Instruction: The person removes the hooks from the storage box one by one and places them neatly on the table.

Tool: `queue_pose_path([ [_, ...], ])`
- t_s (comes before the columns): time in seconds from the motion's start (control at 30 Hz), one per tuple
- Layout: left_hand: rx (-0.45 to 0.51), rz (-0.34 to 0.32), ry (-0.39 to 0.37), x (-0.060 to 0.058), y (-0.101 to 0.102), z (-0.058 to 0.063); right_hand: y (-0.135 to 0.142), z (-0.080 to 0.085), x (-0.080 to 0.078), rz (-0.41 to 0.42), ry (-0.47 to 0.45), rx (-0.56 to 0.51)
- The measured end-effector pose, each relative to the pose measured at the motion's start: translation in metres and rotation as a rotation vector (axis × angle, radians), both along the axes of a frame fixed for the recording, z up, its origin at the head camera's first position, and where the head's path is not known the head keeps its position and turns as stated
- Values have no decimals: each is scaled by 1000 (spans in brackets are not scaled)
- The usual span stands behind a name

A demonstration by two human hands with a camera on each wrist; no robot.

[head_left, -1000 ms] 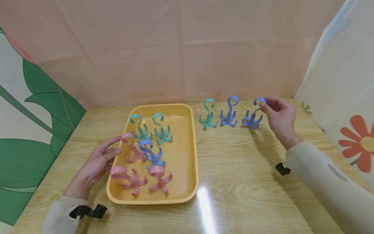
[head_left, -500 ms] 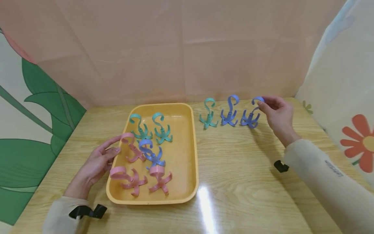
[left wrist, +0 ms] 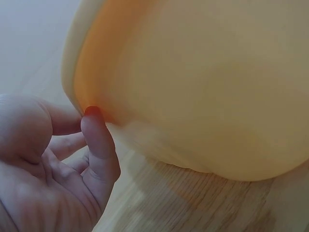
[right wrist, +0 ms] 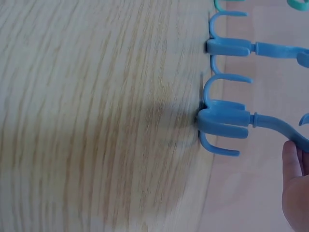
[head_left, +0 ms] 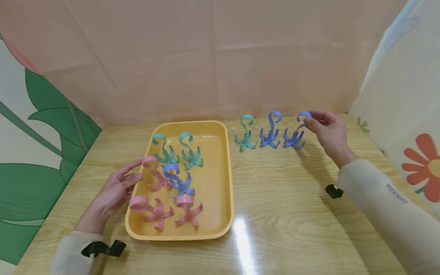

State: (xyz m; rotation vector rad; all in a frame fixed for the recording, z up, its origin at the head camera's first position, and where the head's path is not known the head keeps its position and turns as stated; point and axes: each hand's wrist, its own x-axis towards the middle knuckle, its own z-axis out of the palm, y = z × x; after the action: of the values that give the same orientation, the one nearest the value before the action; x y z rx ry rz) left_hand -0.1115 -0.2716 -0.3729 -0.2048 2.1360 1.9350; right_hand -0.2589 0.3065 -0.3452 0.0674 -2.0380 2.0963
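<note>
A pinkish cloth backdrop [head_left: 154, 57] rises behind a wood-grain table [head_left: 282, 202]; green leaves [head_left: 31, 202] are printed at the left and a red flower [head_left: 423, 166] at the right. The yellow tray [head_left: 214, 183] stands left of centre, holding six hooks: two green hooks [head_left: 191, 157] at the back, one pink hook [head_left: 159, 182] and a blue hook [head_left: 181, 187] overlapping midway, and two more pink hooks [head_left: 158, 215] at the front. The left wrist view shows none of these hooks, only the tray's pale wall and rim.

The right sleeve [head_left: 381, 214] reaches in from the lower right. The left hand [head_left: 113, 193] grips the tray's left edge, fingers curved; the right hand [head_left: 331, 131] pinches the curl of the rightmost blue hook [head_left: 293, 140] between thumb and fingers. That hook is at the table's back edge, just beside a second upright blue hook [head_left: 269, 138], with a standing green hook [head_left: 245, 141] further left. The right wrist view shows its arms and stem side-on — detail the head view gives less clearly — but cuts off most of the hand.

Black straps [head_left: 103, 249] show at both wrists. Small dark lettering [head_left: 397, 194] on the right sleeve is too blurred to read.
</note>
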Motion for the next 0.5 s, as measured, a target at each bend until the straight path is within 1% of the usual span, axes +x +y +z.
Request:
queue_pose_path([
  [0.17, -6, -5, 0, 0, 0, 0, 2, -1, 0, 30, 13, -60],
  [0.27, -7, -7, 0, 0, 0, 0, 3, -1, 1, 38, 16, -57],
  [0.5, 3, -7, 1, 0, 0, 0, 6, 0, 1, 46, 6, -5],
])
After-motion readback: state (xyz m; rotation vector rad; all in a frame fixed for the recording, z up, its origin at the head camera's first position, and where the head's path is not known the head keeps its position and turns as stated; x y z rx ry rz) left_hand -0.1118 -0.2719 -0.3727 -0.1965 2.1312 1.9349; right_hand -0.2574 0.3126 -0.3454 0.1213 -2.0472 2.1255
